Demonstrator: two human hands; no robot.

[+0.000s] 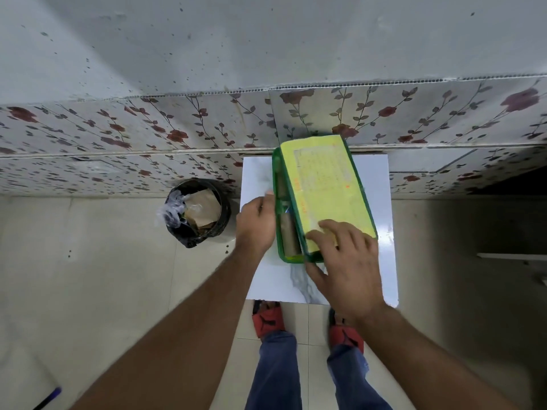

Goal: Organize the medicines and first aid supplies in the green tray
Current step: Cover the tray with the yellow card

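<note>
A green tray (276,173) lies on a small white marble-patterned table (257,179), near the wall. A large yellow printed sheet or folder (322,184) covers most of the tray. Along the tray's left side, brown rolls (288,235) show beside the sheet. My right hand (346,261) rests on the near end of the yellow sheet, fingers spread, thumb at the tray's near rim. My left hand (257,223) is at the tray's left rim, fingers curled; whether it grips the rim is unclear. What lies under the sheet is hidden.
A black waste bin (198,214) with a plastic liner and brown paper stands on the floor left of the table. A floral-tiled wall (148,134) runs behind. My feet in red sandals (268,318) are under the table's near edge.
</note>
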